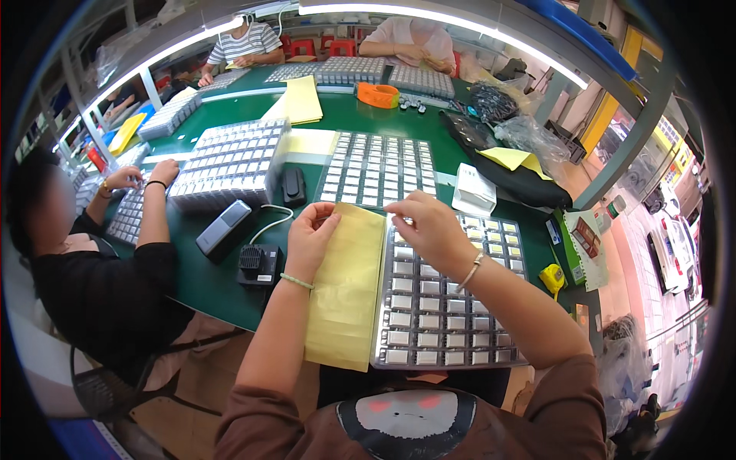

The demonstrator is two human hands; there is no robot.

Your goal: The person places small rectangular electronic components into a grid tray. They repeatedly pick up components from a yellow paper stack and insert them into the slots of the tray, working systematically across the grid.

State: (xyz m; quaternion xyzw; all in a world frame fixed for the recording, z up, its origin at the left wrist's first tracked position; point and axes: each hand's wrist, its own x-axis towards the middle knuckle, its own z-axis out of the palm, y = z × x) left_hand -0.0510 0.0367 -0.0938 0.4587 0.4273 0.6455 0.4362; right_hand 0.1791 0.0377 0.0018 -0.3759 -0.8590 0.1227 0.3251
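My left hand point(310, 234) pinches the top left corner of a long yellow paper sheet point(346, 287) that lies over the green table's near edge. Right of the sheet sits a grey tray point(437, 314) with rows of small silver-and-white parts. My right hand point(429, 226) hovers over the tray's top left corner, fingers curled at the sheet's upper right edge; whether it grips anything I cannot tell. A bracelet is on each wrist.
A second filled tray point(377, 170) lies behind, a stack of trays point(230, 162) to the left. A black device point(258, 264), a grey box point(222, 227), a white box point(473, 190) and an orange tape dispenser point(378, 95) are on the table. A person in black sits at the left; two people work opposite.
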